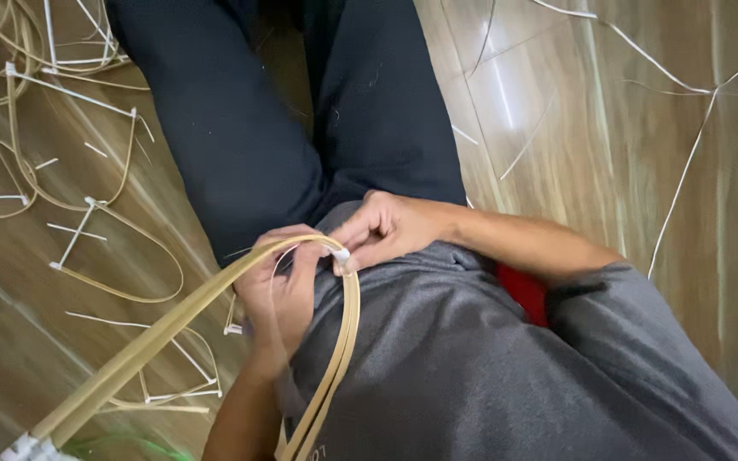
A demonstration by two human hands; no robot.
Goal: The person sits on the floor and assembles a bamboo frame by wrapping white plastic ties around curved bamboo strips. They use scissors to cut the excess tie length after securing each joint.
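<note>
1. Sat over a wooden floor, dark trousers stretched out ahead, grey shirt low in view
2. Held a bundle of flat cane strips bent into a tight loop across the lap, one leg running to the lower left, the other down past the shirt
3. Left hand wrapped round the strips just under the bend, fingers curled shut on them
4. Right hand pinched a small white tie at the top of the bend, thumb and fingertips pressed together on it
5. Hands close together, nearly touching at the loop
6. Lay scattered on the floor at the left: more bent cane pieces with white ties
</note>
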